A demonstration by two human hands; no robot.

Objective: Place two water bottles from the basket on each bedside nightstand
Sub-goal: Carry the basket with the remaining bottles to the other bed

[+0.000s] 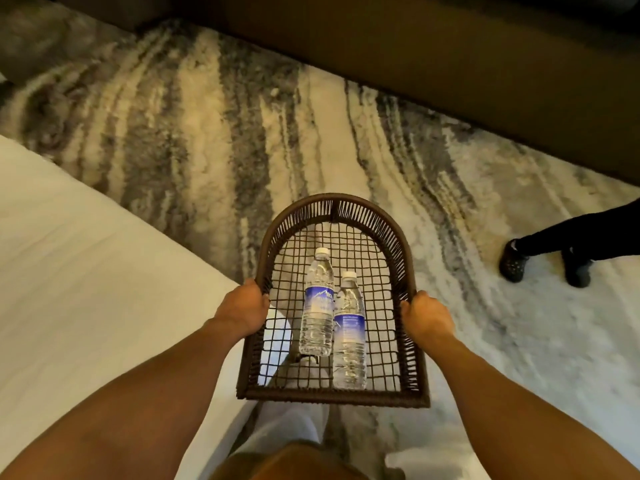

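Observation:
I hold a dark brown woven basket [377,220] with an open mesh bottom level in front of me, above the carpet. My left hand [242,306] grips its left rim and my right hand [427,315] grips its right rim. Two clear water bottles with white caps and blue labels lie side by side in the basket, caps pointing away from me: the left bottle [317,306] sits a little further off than the right bottle [349,334]. No nightstand is in view.
A white bed [86,271] fills the left side, its corner close to my left arm. Grey and cream patterned carpet [207,133] stretches ahead. A dark long piece of furniture [450,64] runs along the far right. Another person's legs in dark shoes [547,258] stand at the right.

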